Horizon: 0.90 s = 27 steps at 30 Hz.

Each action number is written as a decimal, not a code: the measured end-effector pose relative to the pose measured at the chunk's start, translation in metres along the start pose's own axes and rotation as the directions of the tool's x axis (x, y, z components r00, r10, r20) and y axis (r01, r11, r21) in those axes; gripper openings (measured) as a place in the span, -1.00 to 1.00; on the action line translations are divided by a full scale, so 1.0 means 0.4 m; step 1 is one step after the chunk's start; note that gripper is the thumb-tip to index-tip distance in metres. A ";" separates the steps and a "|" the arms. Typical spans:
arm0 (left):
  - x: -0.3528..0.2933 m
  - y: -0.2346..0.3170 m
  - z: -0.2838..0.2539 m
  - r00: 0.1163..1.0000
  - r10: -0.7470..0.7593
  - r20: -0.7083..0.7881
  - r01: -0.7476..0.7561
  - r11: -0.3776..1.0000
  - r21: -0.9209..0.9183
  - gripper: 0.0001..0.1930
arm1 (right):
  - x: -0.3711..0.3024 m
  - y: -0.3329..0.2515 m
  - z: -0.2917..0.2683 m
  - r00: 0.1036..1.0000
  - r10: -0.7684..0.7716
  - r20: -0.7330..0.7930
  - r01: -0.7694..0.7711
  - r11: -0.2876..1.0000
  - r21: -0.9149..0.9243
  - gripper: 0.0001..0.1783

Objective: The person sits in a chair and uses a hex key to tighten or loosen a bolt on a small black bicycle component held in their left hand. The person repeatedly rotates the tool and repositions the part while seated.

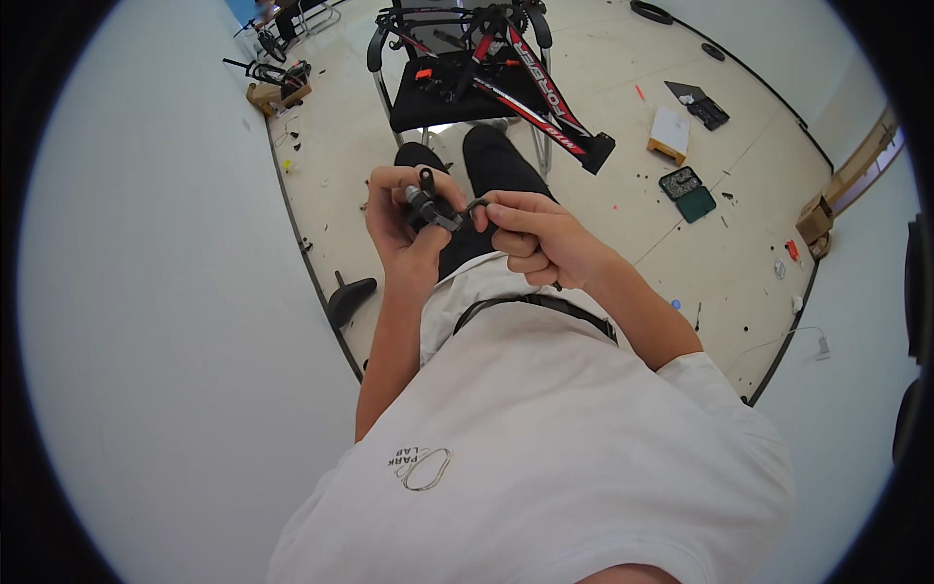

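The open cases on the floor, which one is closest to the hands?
The green case is closest, off to the right of the right hand. The black case lies farther away, nearer the top of the picture.

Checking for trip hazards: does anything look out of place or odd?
Yes. A red and black bicycle frame rests on an office chair, one end jutting out: an odd spot for it. What looks like a detached black saddle lies on the floor beside the left wall, and small bits are strewn about.
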<state>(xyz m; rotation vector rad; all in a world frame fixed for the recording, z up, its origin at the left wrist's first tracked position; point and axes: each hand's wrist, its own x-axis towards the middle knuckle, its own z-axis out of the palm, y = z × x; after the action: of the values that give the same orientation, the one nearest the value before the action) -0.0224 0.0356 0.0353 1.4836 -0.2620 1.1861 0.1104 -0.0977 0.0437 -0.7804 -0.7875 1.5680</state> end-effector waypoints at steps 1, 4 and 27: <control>-0.004 -0.004 -0.005 1.000 0.018 0.022 -0.019 0.998 0.055 -0.59 | 0.001 0.001 0.000 1.000 0.008 -0.021 -0.009 1.000 -0.013 -0.76; -0.005 0.001 0.009 0.992 0.073 0.105 -0.090 0.982 0.165 -0.64 | -0.001 -0.002 -0.004 0.998 0.040 -0.040 -0.040 0.999 0.006 -0.76; -0.028 -0.049 0.035 0.729 -0.558 -0.397 0.481 0.829 -0.284 -0.63 | 0.052 0.103 -0.020 0.779 -0.627 0.024 0.380 0.441 -0.813 -0.82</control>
<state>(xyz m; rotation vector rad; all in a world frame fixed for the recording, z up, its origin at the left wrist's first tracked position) -0.0061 0.0252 0.0171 0.9842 0.3719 0.9821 0.0921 -0.0816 0.0037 -1.2179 -1.3784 0.4527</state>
